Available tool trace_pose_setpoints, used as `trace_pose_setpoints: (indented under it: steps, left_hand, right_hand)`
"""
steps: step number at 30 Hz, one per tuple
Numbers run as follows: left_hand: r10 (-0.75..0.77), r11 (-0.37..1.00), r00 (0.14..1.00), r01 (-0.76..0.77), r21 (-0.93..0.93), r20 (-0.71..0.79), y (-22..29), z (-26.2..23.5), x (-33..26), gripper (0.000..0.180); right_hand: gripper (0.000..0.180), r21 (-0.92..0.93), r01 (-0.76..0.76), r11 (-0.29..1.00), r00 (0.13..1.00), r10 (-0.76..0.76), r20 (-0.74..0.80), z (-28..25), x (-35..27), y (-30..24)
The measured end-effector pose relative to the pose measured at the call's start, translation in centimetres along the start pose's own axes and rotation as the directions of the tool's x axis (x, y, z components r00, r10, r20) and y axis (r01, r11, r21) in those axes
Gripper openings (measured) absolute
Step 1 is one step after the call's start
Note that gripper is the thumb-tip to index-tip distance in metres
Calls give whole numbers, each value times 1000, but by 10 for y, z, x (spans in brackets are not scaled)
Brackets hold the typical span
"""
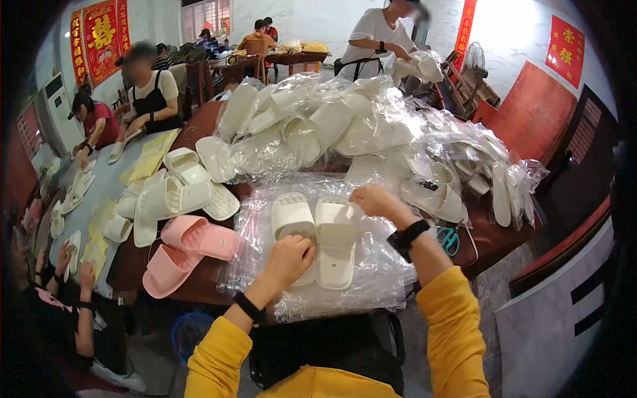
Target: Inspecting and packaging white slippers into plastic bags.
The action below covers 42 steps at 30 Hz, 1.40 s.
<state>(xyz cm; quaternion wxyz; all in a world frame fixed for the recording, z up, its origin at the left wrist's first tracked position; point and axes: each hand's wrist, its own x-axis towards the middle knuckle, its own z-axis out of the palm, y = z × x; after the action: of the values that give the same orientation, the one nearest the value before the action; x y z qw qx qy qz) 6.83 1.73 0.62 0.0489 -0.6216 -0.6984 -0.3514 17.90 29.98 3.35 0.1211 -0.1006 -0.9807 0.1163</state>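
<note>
A pair of white slippers (pixel 336 249) lies side by side on a stack of clear plastic bags (pixel 381 265) in front of me. My left hand (pixel 288 262) is closed, its fingers curled over the lower part of the left slipper (pixel 292 213). At the upper right edge of the right slipper, my right hand (pixel 378 201) is pinched together. What either hand grips, if anything, is hidden. I cannot tell whether the slippers are inside one of the bags or on top.
Bagged white slippers (pixel 318 126) form a big heap beyond my hands. Loose white slippers (pixel 174 196) and pink slippers (pixel 192 249) lie left. Teal scissors (pixel 448 241) rest at the right. Co-workers (pixel 151 93) stand or sit around the tables; one (pixel 381 40) handles bagged slippers behind the heap.
</note>
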Motion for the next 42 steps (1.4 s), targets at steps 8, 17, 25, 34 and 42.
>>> trace_pose_setpoints:
  steps: [8, 17, 25, 34, 42]
  left_hand:
    - [-25, 999, 998, 22, -48, -54, -10, -5, -15, 18]
    - [27, 996, 994, -17, 86, -109, -27, 16, -22, 55]
    - [-164, 986, 956, 153, 63, 243, -31, 12, 15, 76]
    - [-41, 975, 990, 11, 220, 131, -35, 23, 6, 68]
    - [53, 976, 995, -70, 206, 87, -40, 29, -9, 66]
  right_hand:
    - [26, 302, -455, 838, 857, 504, -110, 40, 8, -53]
    - [18, 607, -27, 794, 961, 189, -204, 5, 39, -103]
    - [33, 374, -98, 922, 983, 149, -110, 61, 77, -114]
    - [24, 145, -68, 987, 998, 68, 6, 69, 89, -140]
    - [28, 172, -109, 979, 992, 118, -45, 77, 99, -149]
